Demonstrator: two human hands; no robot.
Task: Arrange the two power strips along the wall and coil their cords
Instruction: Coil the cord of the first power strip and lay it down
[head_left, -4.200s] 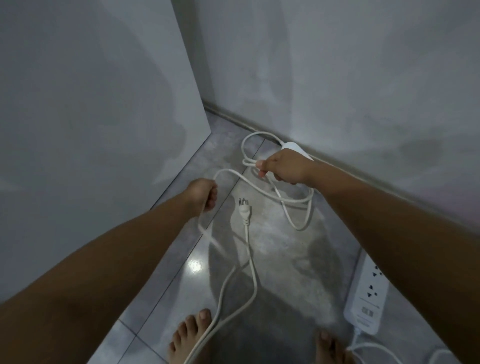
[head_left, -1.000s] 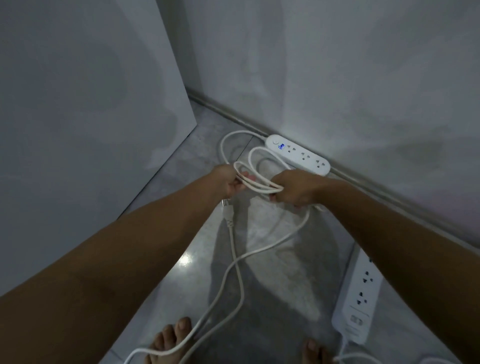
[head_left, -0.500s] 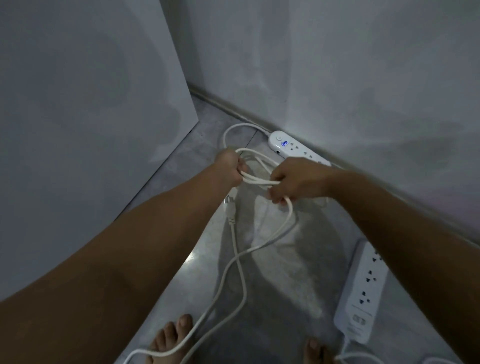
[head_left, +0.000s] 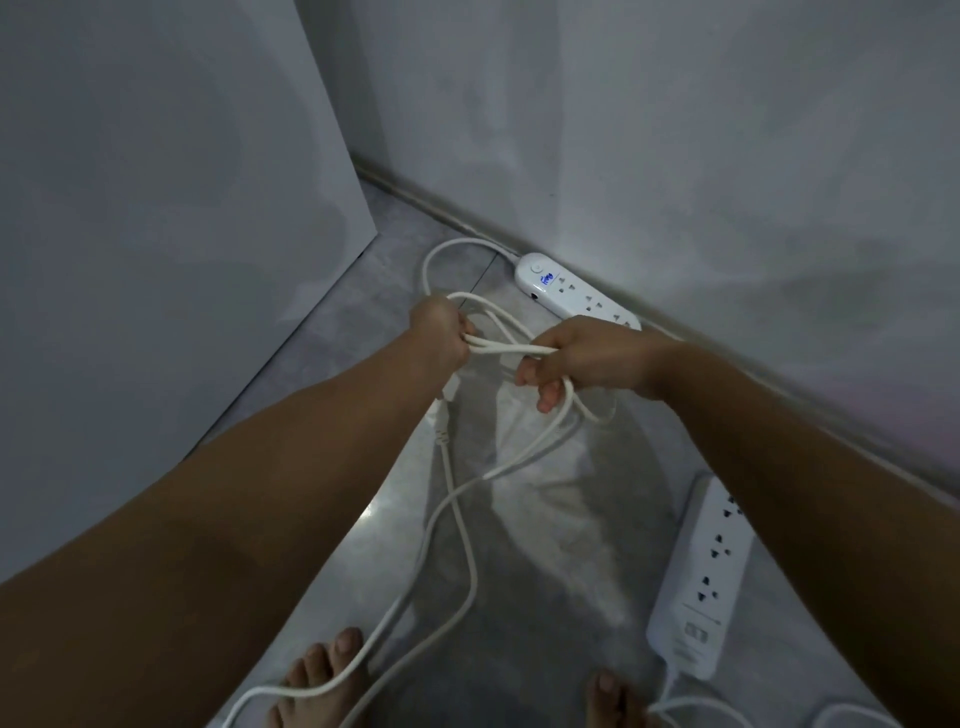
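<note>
Since half a second ago the two hands have drawn slightly apart, and the strands between them now run straighter. The left hand (head_left: 441, 335) is closed in a fist around several loops of the white cord (head_left: 470, 551); the right hand (head_left: 576, 358) is curled around the same bundle, one finger hooked under a strand that drops away below it. The far power strip (head_left: 574, 293) lies against the baseboard (head_left: 441, 205) of the wall (head_left: 675, 130), its blue indicator lit, much as before; its near end is hidden behind the right hand. The plug (head_left: 444, 410) hangs just under the left wrist, partly covered by it. From there the cord falls in two crossing strands to the tiled floor (head_left: 545, 545) and passes over the toes of the left foot (head_left: 324, 670). The second power strip (head_left: 701, 582) lies on the floor at lower right, angled off the wall, its upper end cut off by the right forearm; its own cord leaves the bottom edge. A white panel (head_left: 156, 208) fills the left.
</note>
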